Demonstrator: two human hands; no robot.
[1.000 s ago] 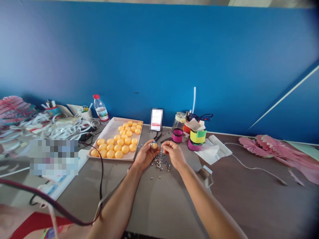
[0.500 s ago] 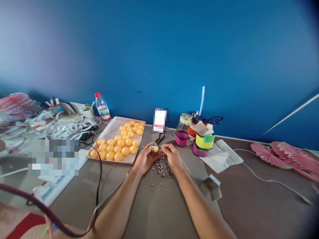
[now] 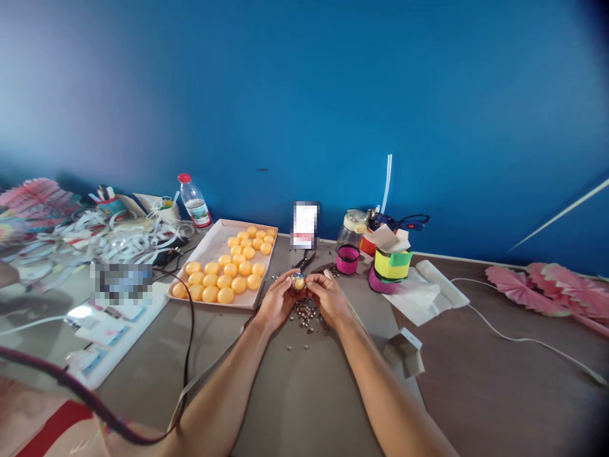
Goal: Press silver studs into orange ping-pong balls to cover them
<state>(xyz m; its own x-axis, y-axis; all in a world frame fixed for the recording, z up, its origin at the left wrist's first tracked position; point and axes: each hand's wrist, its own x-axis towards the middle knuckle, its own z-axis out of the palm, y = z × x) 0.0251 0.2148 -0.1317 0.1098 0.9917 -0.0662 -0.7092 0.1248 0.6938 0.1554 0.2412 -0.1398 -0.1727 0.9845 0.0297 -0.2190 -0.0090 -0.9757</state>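
A yellow ball [image 3: 299,285] with shiny silvery and bluish bits over its top sits between my two hands above the table. My left hand [image 3: 280,299] is closed around its left side. The fingers of my right hand [image 3: 328,297] are pinched together against its right side; any small piece between them is too small to make out. Below both hands lies a loose pile of small shiny metal pieces [image 3: 305,314], partly hidden by my fingers. To the left, a shallow white tray [image 3: 205,238] carries many plain yellow balls [image 3: 227,269].
A phone-like screen [image 3: 304,227] stands against the blue wall. Right of it are a lidded jar [image 3: 352,228], a magenta ring [image 3: 347,260] and a yellow-green container [image 3: 391,264]. A bottle [image 3: 196,206], a power strip [image 3: 107,343] and a dark cable [image 3: 191,336] lie leftward.
My right fingers have come in from just beside the ball to touch its side. The ball is turned slightly, showing more silvery bits on top. The view has shifted a little.
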